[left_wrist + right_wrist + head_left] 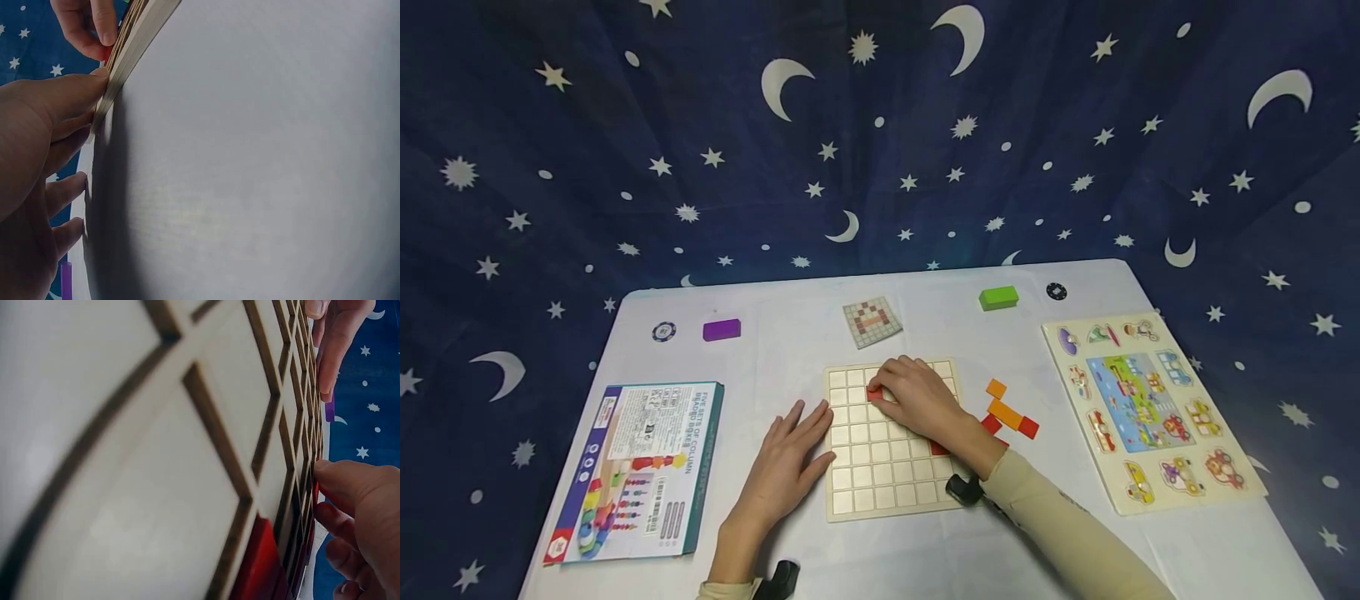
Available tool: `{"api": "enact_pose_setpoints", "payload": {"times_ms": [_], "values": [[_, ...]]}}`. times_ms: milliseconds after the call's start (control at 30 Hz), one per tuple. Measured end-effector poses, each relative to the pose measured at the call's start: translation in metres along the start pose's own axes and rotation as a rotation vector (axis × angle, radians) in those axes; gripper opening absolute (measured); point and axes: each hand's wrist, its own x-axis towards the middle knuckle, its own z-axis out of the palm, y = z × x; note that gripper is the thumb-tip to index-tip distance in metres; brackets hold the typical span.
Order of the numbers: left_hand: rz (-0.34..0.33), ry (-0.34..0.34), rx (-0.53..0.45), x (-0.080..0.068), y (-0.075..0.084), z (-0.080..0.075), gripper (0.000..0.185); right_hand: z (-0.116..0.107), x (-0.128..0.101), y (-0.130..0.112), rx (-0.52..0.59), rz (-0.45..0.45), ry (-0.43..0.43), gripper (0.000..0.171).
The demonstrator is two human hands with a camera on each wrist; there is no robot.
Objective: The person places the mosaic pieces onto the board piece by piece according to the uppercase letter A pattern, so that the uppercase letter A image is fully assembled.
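Observation:
A square wooden grid board (pixel 891 475) lies at the middle of the table. My right hand (pixel 917 396) reaches over its upper part, thumb and fingers pinching a small red tile (pixel 875 393) at the grid. Another red tile (pixel 938 448) sits in the board near its right side, partly under my wrist; the right wrist view shows a red tile (pixel 259 562) close up. At the left edge of the board my left hand (pixel 786 462) rests with spread fingers, its thumb (pixel 75 94) touching the board's edge in the left wrist view.
Loose orange tiles (pixel 1004 413) and red tiles (pixel 1028 427) lie right of the board. Behind it is a pattern card (pixel 872 322). A boxed toy (pixel 640 471) lies left, a picture puzzle (pixel 1150 417) right. Purple (pixel 722 330) and green blocks (pixel 998 298) stand farther back.

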Motion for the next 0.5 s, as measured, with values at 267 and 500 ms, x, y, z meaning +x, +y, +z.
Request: {"api": "enact_pose_setpoints", "payload": {"times_ms": [267, 500], "values": [[0.005, 0.005, -0.005, 0.001, 0.001, 0.001, 0.065, -0.008, -0.013, 0.009, 0.052, 0.001, -0.002, 0.025], [0.007, 0.003, 0.007, 0.001, 0.001, 0.000, 0.065, -0.025, -0.053, 0.045, 0.088, 0.102, 0.080, 0.024]]}}
